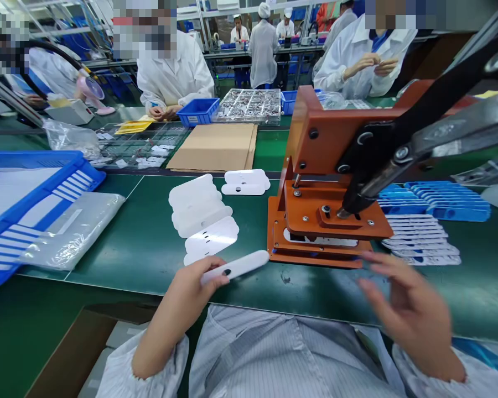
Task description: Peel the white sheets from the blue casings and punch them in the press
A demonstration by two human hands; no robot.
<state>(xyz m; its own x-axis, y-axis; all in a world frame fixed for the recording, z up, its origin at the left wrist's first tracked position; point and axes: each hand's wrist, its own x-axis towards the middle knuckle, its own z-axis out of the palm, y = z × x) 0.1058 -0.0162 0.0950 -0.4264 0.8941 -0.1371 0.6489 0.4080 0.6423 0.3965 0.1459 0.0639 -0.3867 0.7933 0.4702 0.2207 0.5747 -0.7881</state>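
My left hand (195,284) pinches one end of a flat white plastic strip (244,265) with rounded ends and a small dark hole. Just behind it, similar white strips (203,207) lie overlapped on the green bench. In front of the orange hand press (327,207), my right hand (410,309) is slightly blurred, its fingers apart and nothing in them. A white piece (319,239) sits in the press's lower slot, under the upper plate. To the right of the press are a row of white strips (423,237) and a stack of blue plastic parts (440,199).
A blue basket (87,171) and a clear plastic bag (74,226) stand at the left. Cardboard sheets (216,146) lie toward the back. The press's lever (423,138) slants over the right side. Co-workers in white coats sit across the bench. An open carton (62,354) is below left.
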